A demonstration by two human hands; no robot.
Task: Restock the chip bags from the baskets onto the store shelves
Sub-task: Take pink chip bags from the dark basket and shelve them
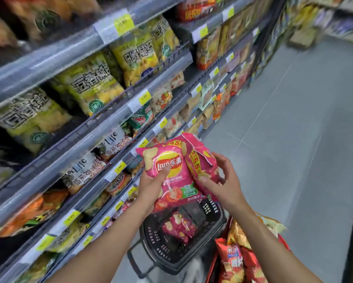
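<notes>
Shelving (55, 60) fills the left half of the view, several tiers deep, running away down the aisle. Grey tiled floor (294, 119) takes the right half. Upper tiers hold a row of yellow-green snack bags (91, 84) with large dark characters; the tiers below carry white, orange and mixed packets, partly blurred.

Black basket (157, 237) sits low in the centre, below the hands and just beside the bottom shelf. Inside lie more pink chip bags (179, 225). Red basket (212, 268) stands at its right, touching or nearly so, packed with orange and red bags (233, 260) standing upright.

Two pink bags are held up above the black basket, in front of the lower shelves and not yet on any tier. Front pink bag (171, 174) faces the camera with its logo readable, tilted slightly. Second pink bag (200, 158) overlaps behind it on the right, turned edge-on.

Left hand (151, 186) grips the front bag from its left side, thumb pressed across the face just under the logo, other fingers hidden behind. Right hand (224, 180) grips the second bag, fingers curled over its right edge, thumb at its lower part.

Yellow price tags (145, 97) are clipped along each shelf rail; most figures are too blurred to read.
</notes>
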